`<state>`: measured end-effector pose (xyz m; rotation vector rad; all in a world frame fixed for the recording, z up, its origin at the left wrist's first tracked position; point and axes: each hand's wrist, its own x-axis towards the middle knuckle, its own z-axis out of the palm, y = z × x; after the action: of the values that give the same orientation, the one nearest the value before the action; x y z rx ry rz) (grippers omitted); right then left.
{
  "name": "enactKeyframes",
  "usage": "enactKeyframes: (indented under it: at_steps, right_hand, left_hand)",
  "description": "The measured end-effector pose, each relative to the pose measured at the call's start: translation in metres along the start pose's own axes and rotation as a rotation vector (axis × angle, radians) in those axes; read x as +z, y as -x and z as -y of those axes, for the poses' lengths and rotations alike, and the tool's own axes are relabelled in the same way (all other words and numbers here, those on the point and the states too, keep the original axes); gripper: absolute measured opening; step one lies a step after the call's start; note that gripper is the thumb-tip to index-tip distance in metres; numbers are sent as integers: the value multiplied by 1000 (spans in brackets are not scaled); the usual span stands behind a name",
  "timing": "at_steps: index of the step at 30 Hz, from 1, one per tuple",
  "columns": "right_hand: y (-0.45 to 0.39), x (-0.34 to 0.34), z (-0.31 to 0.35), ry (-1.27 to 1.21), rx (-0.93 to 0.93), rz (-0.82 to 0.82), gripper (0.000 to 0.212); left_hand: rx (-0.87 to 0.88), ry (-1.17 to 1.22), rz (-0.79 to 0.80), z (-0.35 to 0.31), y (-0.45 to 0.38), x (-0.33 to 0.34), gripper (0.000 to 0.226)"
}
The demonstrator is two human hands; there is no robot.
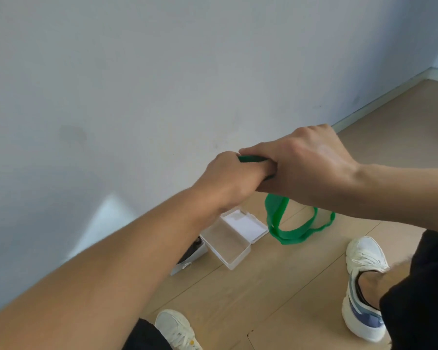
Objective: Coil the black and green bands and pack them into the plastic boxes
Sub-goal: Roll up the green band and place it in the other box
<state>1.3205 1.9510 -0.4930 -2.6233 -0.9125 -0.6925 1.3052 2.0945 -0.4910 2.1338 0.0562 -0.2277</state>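
Above the wooden floor [276, 286], the left hand [228, 180] and right hand [306, 162] both clench the green band [278, 223], coiling it; its loose loop hangs downward beside the open plastic box [234, 248]. Next, probably, winding in that slack. The black band seems already boxed.
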Motion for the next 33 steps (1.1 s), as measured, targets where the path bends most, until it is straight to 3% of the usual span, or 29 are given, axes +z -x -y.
enactKeyframes:
  at_steps: [6, 9, 13, 16, 20, 23, 25, 29, 31, 33]
  right_hand:
    - [-7, 6, 6, 57, -73, -79, 31]
    - [-10, 1, 11, -82, 36, -78, 31]
    - [-11, -4, 9, -534, 208, 97, 54]
    - [-10, -6, 6, -702, 162, 142, 66]
    - [-10, -9, 4, -695, 118, 120, 51]
    - [-11, -8, -5, -583, 132, 130, 43]
    - [-11, -6, -11, -396, 112, 115, 37]
    - [-5, 5, -11, -135, -65, 7, 36]
    - [-1, 9, -7, -82, -157, -59, 37]
    - [0, 10, -5, -62, -171, -65, 37]
  left_hand:
    - [16, 78, -135, 3, -3, 0, 27]
    - [31, 192, -128, -4, -7, -3, 19]
    - [65, 381, 183, -2, -9, -17, 12]
    - [114, 593, 406, 8, -10, -27, 11]
    - [124, 663, 492, 13, -11, -27, 15]
    - [14, 516, 415, 13, -12, -28, 9]
    - [-83, 372, 273, 14, -11, -28, 24]
    - [4, 22, 20, 8, -1, -4, 22]
    - [20, -38, -79, 9, 1, 7, 22]
    - [1, 1, -76, 9, 1, 9, 25]
